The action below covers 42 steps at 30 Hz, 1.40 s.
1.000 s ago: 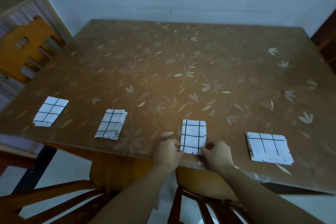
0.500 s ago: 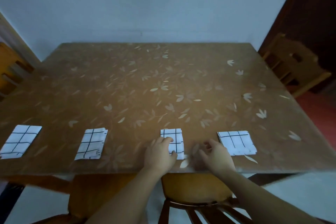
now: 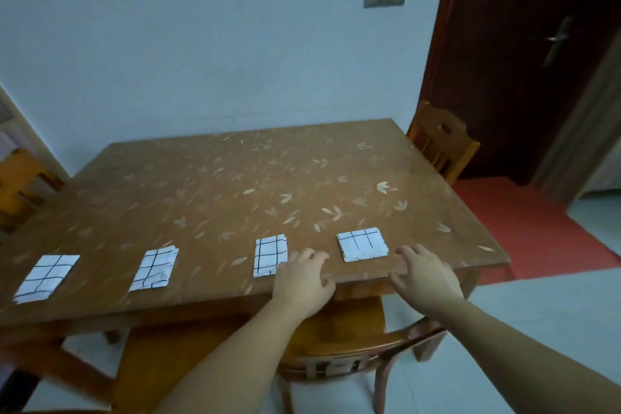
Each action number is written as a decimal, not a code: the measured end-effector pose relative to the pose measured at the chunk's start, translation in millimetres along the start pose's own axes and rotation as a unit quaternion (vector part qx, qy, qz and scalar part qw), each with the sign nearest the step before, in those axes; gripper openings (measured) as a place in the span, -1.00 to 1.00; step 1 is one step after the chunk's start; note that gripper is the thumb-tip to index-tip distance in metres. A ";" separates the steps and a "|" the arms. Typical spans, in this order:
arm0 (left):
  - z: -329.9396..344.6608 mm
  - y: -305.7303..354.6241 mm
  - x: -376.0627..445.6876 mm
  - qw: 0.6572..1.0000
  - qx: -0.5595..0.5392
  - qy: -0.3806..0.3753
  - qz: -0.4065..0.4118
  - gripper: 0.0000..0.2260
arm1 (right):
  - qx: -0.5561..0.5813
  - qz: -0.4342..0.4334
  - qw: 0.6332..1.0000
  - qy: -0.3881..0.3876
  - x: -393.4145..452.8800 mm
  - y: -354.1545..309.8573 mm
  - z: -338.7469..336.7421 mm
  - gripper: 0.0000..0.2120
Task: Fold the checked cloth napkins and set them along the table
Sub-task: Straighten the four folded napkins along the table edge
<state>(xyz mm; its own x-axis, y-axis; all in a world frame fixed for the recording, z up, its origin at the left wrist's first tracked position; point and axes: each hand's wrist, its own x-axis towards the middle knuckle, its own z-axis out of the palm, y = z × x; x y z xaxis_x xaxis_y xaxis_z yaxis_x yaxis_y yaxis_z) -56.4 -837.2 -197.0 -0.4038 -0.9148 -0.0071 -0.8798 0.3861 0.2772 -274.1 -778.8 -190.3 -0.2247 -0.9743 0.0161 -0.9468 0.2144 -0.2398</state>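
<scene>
Several folded white napkins with black checks lie in a row along the near edge of the brown leaf-patterned table (image 3: 235, 185). From the left they are the first napkin (image 3: 47, 277), the second napkin (image 3: 154, 268), the third napkin (image 3: 270, 255) and the fourth napkin (image 3: 362, 244). My left hand (image 3: 304, 281) hovers at the table's near edge just right of the third napkin, fingers loosely curled, holding nothing. My right hand (image 3: 425, 279) hovers at the edge just right of the fourth napkin, fingers relaxed and empty.
A wooden chair (image 3: 339, 349) stands tucked under the near edge below my arms. Another chair (image 3: 442, 144) stands at the table's right side, and a third chair (image 3: 20, 185) at the left. A dark door (image 3: 524, 54) and red floor lie to the right.
Both hands let go of the third napkin and drew back to the table edge, shifting right. My view lifted, so the wall and door are now in sight.
</scene>
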 end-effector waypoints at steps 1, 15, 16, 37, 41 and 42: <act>-2.9 14.3 -7.1 1.000 0.000 0.004 0.003 -0.57 | 0.000 -0.001 1.000 0.008 -10.9 10.3 -9.1 -0.54; -0.5 106.0 13.2 1.000 0.006 0.002 0.017 -0.58 | 0.005 0.049 0.999 0.012 -10.8 90.8 -46.9 -0.52; 3.0 105.3 23.3 1.000 0.003 0.000 0.011 -0.58 | 0.001 0.046 0.999 0.011 0.2 93.7 -45.7 -0.52; 68.8 67.3 158.9 0.971 -0.095 -0.041 -0.215 -0.62 | 0.030 -0.040 0.986 -0.159 196.4 119.4 37.9 -0.62; 81.3 74.4 161.8 0.951 -0.103 -0.043 -0.288 -0.69 | 0.085 -0.076 0.977 -0.183 216.3 121.2 58.7 -0.78; 85.2 76.1 162.8 0.945 -0.110 -0.042 -0.305 -0.68 | 0.103 -0.075 0.973 -0.194 218.8 121.3 63.8 -0.73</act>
<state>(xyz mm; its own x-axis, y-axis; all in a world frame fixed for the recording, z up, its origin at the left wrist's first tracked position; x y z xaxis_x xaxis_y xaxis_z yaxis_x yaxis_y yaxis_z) -210.4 -946.7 -258.9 0.1340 -0.9431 -0.3043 -0.8854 -0.2519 0.3907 -423.4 -970.4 -277.8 0.0545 -0.9550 -0.2914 -0.8870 0.0877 -0.4534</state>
